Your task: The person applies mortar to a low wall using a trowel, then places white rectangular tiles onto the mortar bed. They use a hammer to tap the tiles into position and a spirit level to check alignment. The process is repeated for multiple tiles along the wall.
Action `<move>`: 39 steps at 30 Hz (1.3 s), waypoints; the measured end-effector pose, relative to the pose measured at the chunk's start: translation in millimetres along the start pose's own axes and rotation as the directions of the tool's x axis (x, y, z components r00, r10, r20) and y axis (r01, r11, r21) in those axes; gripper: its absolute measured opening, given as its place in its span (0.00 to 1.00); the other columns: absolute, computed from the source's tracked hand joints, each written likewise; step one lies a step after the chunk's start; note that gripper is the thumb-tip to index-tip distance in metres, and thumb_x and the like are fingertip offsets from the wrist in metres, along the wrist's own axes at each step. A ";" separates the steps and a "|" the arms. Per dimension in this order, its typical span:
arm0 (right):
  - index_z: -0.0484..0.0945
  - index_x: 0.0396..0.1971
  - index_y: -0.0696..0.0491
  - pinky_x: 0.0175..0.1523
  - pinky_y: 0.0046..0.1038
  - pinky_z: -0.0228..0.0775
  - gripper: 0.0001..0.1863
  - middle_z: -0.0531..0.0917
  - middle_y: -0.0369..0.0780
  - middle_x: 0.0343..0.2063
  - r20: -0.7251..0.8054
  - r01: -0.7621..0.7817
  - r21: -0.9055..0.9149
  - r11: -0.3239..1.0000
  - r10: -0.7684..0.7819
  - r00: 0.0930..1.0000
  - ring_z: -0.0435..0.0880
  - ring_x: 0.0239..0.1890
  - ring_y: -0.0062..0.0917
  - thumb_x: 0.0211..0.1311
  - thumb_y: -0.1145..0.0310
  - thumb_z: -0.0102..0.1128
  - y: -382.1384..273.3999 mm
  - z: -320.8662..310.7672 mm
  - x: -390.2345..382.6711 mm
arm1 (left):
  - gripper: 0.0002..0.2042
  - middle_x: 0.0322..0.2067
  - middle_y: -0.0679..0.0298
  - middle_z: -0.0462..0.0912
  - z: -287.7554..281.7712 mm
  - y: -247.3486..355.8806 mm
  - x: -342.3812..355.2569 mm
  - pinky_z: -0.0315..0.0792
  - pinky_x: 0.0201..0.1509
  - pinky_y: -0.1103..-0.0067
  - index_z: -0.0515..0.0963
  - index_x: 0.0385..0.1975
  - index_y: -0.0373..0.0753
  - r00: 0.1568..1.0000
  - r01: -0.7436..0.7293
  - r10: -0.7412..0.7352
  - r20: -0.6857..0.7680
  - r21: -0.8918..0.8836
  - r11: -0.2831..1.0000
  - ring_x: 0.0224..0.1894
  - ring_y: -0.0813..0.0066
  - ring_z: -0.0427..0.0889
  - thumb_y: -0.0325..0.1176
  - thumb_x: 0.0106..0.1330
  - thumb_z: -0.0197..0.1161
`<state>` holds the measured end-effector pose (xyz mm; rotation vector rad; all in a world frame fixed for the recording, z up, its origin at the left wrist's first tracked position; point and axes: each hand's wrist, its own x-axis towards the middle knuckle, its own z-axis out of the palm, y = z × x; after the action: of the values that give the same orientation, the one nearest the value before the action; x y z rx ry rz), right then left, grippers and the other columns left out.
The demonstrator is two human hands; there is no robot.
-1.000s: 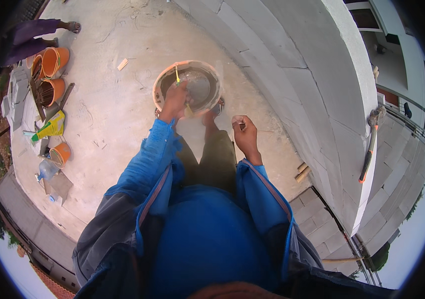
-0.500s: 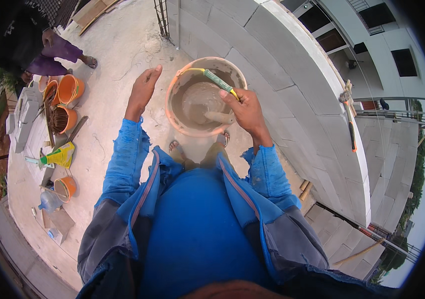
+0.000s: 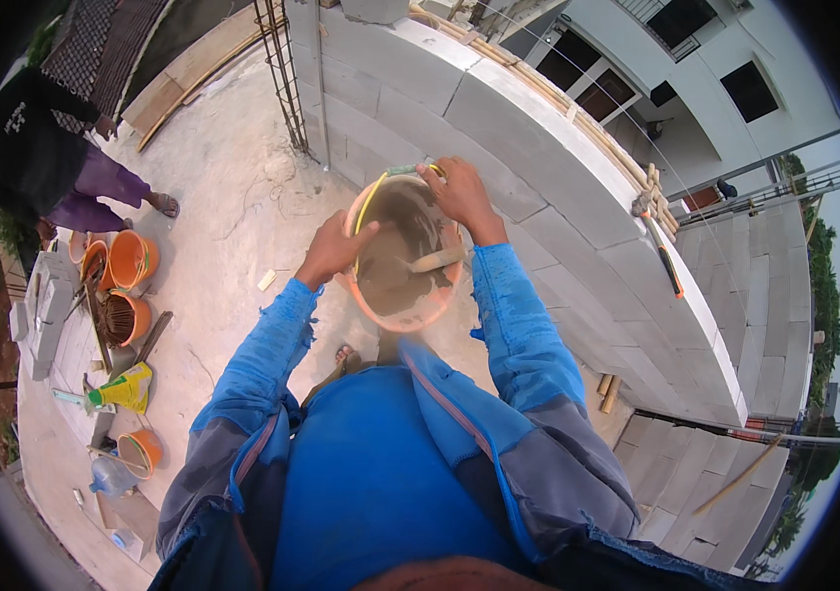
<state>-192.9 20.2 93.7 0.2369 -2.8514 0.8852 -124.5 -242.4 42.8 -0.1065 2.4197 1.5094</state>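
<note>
An orange bucket [image 3: 398, 319] of wet grey mix [image 3: 390, 281] is in front of my body, above the pale floor. My right hand [image 3: 459, 197] grips the green grip on its yellow bail handle [image 3: 402, 169] at the top. My left hand [image 3: 336, 246] holds the bucket's left rim, thumb over the edge. A pale, mix-coated tool [image 3: 432, 261] sticks out of the mix over the right side; its submerged end is hidden.
A grey block wall [image 3: 566, 179] curves along my right, with a hammer [image 3: 660, 251] and sticks on top. Rebar [image 3: 282, 84] stands ahead. At left, a person [image 3: 46, 158] stands near orange buckets [image 3: 129, 258], blocks [image 3: 46, 310] and a yellow bag [image 3: 129, 389].
The handle passed from my left hand to my right. My left hand has since come onto the rim, and the bucket is raised. The view has swung toward the wall ahead.
</note>
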 end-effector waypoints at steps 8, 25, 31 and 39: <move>0.77 0.65 0.60 0.73 0.48 0.66 0.33 0.79 0.56 0.62 -0.155 0.186 0.049 0.981 -0.176 0.972 0.75 0.68 0.52 0.72 0.49 0.65 29.7 29.7 73.8 | 0.22 0.24 0.59 0.77 -39.1 -14.1 26.6 0.71 0.35 0.69 0.76 0.31 0.33 0.946 0.157 -0.153 -0.284 -0.011 0.988 0.28 0.73 0.73 0.48 0.74 0.69; 0.83 0.60 0.53 0.54 0.43 0.77 0.25 0.86 0.46 0.49 0.462 0.546 -0.011 0.838 -0.480 0.746 0.86 0.46 0.42 0.67 0.55 0.66 65.5 110.3 187.9 | 0.15 0.25 0.78 0.68 -112.0 46.7 3.4 0.56 0.31 0.83 0.76 0.31 0.42 0.526 0.111 -0.308 -0.792 -0.295 0.949 0.28 0.89 0.61 0.43 0.78 0.67; 0.87 0.48 0.51 0.53 0.42 0.70 0.19 0.84 0.39 0.38 0.148 0.711 0.237 0.662 -0.748 0.647 0.79 0.47 0.33 0.60 0.57 0.71 -29.8 76.7 118.0 | 0.17 0.25 0.77 0.67 -127.8 70.5 16.7 0.55 0.32 0.82 0.75 0.28 0.41 0.586 0.209 -0.201 -0.785 -0.093 0.973 0.29 0.87 0.61 0.43 0.75 0.70; 0.78 0.39 0.52 0.47 0.39 0.76 0.08 0.82 0.43 0.30 0.533 0.767 -0.107 0.633 -0.615 0.582 0.85 0.42 0.35 0.63 0.67 0.61 -57.3 104.3 134.0 | 0.21 0.22 0.78 0.66 -150.5 56.8 94.8 0.54 0.29 0.81 0.73 0.23 0.41 0.735 0.096 -0.044 -0.676 0.038 0.995 0.26 0.87 0.60 0.44 0.73 0.73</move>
<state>-322.4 -100.3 64.9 1.5962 -2.7580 0.1711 -257.6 -342.3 127.4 -0.8708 2.9580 1.5272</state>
